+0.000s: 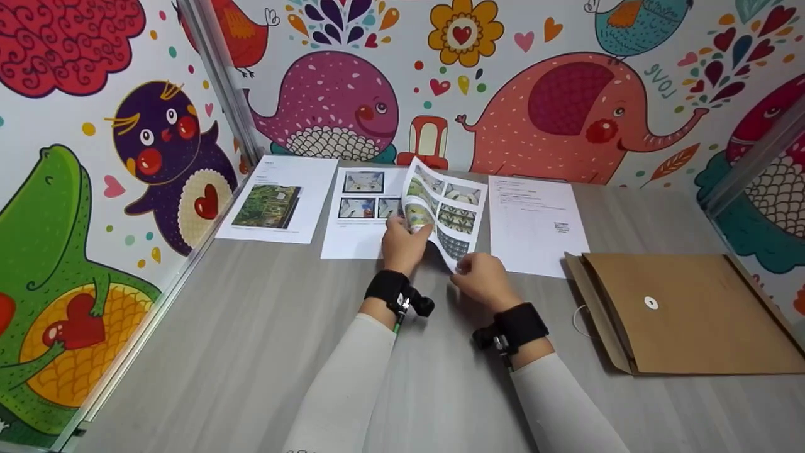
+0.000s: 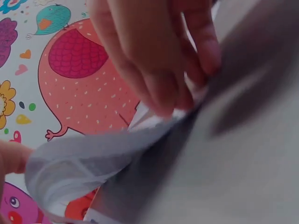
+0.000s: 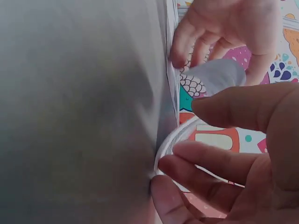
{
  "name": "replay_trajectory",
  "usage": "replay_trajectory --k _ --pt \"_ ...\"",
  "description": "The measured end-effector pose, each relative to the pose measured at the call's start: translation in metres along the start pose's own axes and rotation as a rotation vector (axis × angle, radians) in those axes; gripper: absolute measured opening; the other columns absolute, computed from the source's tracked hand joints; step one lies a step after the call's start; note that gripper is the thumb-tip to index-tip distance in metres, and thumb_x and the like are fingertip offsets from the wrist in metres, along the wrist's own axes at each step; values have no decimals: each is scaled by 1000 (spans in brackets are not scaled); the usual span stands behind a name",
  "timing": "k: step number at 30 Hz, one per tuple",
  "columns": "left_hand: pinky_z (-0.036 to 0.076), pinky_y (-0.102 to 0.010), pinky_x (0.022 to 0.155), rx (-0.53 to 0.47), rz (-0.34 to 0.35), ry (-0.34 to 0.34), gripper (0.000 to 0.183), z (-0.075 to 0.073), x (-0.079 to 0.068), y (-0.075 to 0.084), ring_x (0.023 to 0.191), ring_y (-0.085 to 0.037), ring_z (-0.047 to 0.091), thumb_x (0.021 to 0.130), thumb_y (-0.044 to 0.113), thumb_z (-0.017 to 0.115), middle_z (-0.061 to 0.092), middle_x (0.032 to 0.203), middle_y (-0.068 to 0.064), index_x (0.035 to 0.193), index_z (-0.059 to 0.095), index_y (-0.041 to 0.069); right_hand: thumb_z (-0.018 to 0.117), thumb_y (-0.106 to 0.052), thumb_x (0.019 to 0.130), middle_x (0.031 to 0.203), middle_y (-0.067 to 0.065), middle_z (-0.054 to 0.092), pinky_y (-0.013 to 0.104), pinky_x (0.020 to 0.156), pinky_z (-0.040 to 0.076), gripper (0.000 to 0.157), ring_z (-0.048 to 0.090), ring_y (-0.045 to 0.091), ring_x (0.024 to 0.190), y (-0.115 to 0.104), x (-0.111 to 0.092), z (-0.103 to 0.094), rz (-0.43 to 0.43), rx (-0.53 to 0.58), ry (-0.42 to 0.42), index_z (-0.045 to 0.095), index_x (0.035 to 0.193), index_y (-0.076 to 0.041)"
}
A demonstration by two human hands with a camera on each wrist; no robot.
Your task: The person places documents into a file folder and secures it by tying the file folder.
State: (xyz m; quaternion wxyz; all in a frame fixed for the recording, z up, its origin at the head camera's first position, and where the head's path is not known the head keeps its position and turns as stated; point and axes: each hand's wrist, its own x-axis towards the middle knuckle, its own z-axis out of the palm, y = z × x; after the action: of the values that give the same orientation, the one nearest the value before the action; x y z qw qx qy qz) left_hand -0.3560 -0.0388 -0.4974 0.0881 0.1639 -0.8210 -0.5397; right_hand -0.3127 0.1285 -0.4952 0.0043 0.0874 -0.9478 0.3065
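My left hand (image 1: 405,245) grips the left side of a sheet printed with colour pictures (image 1: 458,217), and that side curls up between thumb and fingers. At the sheet's lower right corner, my right hand (image 1: 481,277) has its fingertips right at the paper's edge. In the right wrist view, the thumb (image 3: 229,109) stands apart from the other fingers, which touch the bowed paper edge (image 3: 163,144). The raised sheet overlaps another page with photos (image 1: 352,236) on its left. Close to the right hand lies a mostly white page with text lines (image 1: 534,226).
At the far left lies a page with a garden-like picture (image 1: 270,204). A brown paper document folder (image 1: 704,314) with a white button and string lies at the right. The grey table (image 1: 251,352) meets cartoon-printed walls (image 1: 522,126) at the back and left.
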Motion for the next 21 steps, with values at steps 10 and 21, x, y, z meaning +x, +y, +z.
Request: replay_trajectory --k 10,21 --pt "62 -35 64 -569 -171 -164 39 18 -9 3 83 -32 72 77 -1 67 64 99 -15 114 55 -6 75 -19 78 87 8 75 40 80 56 20 69 23 82 -1 0 0 -99 8 -73 76 92 -5" --pt "53 -31 88 -335 -83 -33 36 11 -8 11 105 -26 62 83 1 59 68 116 -14 119 62 -1 70 -22 85 96 13 72 30 73 54 33 67 19 78 9 4 -10 121 269 24 70 111 -1"
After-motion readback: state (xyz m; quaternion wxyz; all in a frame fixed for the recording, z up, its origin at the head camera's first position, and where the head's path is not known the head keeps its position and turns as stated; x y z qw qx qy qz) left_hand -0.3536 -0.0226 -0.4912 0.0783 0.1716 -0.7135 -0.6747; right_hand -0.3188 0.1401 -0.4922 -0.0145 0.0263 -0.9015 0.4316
